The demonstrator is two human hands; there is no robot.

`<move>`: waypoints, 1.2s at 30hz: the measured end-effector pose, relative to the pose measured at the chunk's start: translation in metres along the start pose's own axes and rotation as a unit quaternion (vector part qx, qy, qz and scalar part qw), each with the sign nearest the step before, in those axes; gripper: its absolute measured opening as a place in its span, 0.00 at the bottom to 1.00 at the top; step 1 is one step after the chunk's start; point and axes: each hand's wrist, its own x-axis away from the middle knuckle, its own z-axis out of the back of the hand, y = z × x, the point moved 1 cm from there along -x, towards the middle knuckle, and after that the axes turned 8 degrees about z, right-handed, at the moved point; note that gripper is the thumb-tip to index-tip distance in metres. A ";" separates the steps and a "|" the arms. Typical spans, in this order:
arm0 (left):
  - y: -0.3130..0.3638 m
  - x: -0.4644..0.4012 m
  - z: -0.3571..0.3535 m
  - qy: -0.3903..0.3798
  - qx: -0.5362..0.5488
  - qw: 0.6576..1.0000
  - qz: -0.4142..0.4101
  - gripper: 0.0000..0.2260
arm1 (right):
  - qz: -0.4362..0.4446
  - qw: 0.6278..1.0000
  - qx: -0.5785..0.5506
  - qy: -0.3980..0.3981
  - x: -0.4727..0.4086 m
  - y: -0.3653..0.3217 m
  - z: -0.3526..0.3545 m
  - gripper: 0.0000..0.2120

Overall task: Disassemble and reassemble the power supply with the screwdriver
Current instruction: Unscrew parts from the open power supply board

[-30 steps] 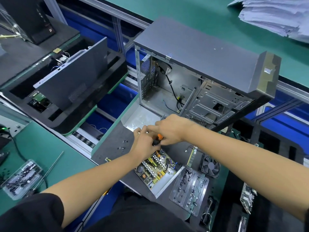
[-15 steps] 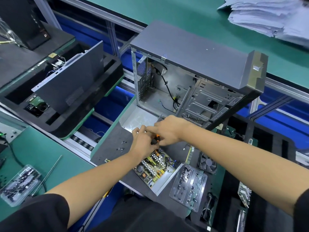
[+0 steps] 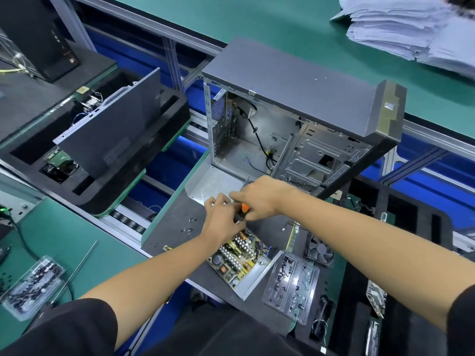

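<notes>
our left hand (image 3: 223,222) and right hand (image 3: 259,196) together grip the screwdriver (image 3: 243,211) over the power supply (image 3: 241,255); cover off, reassembly remains, we judge.

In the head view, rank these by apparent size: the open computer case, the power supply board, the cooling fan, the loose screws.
Largest to smallest, as they look in the frame:
1. Computer case
2. Power supply board
3. Cooling fan
4. Loose screws
The hands partly cover the board.

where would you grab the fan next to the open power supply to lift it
Take the fan by two opposite outer edges of its square frame, coming straight down from above. It lies flat with the blades facing up, so the rigid frame sides are exposed. The left edge is close to the power supply.
</notes>
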 end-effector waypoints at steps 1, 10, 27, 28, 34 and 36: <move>0.000 0.000 -0.001 0.000 -0.002 1.000 0.001 0.12 | 0.035 0.999 0.007 0.004 0.001 0.001 0.001 0.14; -0.003 -0.001 -0.003 -0.003 0.001 1.000 0.008 0.09 | -0.048 0.998 0.050 -0.009 -0.006 -0.007 -0.002 0.16; -0.003 0.000 -0.003 0.015 -0.007 1.000 -0.009 0.07 | 0.020 0.999 0.041 -0.009 0.000 -0.004 0.001 0.17; -0.003 0.000 -0.003 0.014 -0.011 1.000 -0.007 0.08 | 0.045 0.997 0.058 -0.007 0.001 -0.004 0.002 0.15; -0.001 -0.001 0.000 0.011 0.009 1.000 -0.007 0.08 | -0.045 0.997 0.055 -0.040 -0.003 -0.004 -0.003 0.18; -0.004 -0.002 -0.003 0.003 0.002 1.000 -0.015 0.06 | -0.008 0.999 0.031 -0.024 0.000 -0.003 -0.003 0.17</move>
